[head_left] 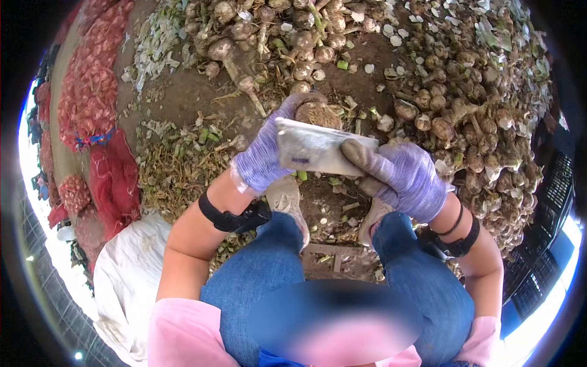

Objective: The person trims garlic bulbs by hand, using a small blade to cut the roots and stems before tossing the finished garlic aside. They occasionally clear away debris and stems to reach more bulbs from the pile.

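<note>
My left hand [266,142], in a purple knit glove with dirty fingers, is closed around what looks like a garlic bulb [319,115], its rough brown side facing up. In front of it lies a broad, flat metal blade, apparently a cleaver [315,148], partly hiding the left fingers. My right hand [405,177], gloved the same way, grips the cleaver from the right, with the thumb pressed along the blade's face. Its handle is mostly hidden in the right hand. Both hands are close together above the ground, between my shoes.
A large heap of garlic bulbs [471,110] spreads to the right, and garlic with stems [244,27] lies ahead. Cut stalks and leaves [177,165] cover the ground at left. Filled red mesh sacks [92,85] and a white sack [131,269] lie left. Black crates [544,226] stand right.
</note>
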Available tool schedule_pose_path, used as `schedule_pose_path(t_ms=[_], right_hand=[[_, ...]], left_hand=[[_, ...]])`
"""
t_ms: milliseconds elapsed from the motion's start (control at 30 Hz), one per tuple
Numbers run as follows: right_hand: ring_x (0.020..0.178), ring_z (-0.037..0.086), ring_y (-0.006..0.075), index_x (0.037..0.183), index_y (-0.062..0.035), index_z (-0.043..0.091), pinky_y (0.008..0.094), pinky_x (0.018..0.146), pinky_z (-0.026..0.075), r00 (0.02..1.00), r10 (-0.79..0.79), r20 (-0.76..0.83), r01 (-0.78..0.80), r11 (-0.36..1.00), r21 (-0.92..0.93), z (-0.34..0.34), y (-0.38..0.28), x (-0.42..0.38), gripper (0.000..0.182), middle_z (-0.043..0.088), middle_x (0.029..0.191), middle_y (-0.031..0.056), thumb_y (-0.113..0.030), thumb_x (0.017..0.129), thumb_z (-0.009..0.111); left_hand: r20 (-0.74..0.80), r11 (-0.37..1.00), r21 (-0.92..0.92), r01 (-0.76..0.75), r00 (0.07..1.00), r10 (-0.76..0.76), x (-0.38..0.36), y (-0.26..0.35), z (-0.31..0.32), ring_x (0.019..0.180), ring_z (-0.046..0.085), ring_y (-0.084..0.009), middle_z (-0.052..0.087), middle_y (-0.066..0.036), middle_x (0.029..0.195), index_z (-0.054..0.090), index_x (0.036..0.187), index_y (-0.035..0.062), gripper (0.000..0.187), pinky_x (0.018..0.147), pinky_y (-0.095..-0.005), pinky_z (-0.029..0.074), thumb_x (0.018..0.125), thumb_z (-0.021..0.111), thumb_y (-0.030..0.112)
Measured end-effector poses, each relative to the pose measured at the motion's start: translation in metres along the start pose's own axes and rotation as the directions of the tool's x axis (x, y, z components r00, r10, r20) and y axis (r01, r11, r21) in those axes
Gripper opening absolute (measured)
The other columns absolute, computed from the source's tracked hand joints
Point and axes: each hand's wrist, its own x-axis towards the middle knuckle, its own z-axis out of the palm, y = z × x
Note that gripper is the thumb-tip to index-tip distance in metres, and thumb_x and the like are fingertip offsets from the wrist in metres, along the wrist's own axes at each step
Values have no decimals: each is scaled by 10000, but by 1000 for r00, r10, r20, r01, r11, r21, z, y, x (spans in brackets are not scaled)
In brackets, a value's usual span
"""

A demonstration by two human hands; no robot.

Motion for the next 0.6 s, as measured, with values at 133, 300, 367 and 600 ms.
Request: schedule_pose_path(t_ms=[133,300,367,600], right_hand=[[450,548,260,1470,-291,374,386,406,431,996,-87,-18,87,996,-6,5,-3,7,694,500,577,74,-240,841,664],[457,578,220,1473,-311,365,353,398,450,995,-83,60,76,990,119,2,-11,7,747,545,588,51,-185,806,677],[512,576,283,1421,-226,452,388,467,444,996,-79,42,69,976,204,5,-7,3,704,546,636,81,-306,774,717],[530,586,291,1406,-271,470,404,477,470,990,-67,-124,76,995,65,39,20,-24,671,559,663,95,-291,776,701]], left_hand=[[176,437,-794,424,847,-503,12,11,15,1035,628,-201,608,-110,1226,373,1369,44,589,968,-392,515,858,665,19],[-145,816,568,112,989,-35,-5,34,46,1034,618,-181,599,-104,1160,363,1320,90,792,946,-363,528,695,850,79],[-140,782,617,84,990,4,-6,26,47,1024,616,-188,592,-104,1141,374,1307,94,791,937,-363,531,682,860,79],[-148,969,220,110,986,-78,-13,-16,49,1012,603,-186,581,-86,1094,345,1264,92,871,873,-343,526,610,919,125]])
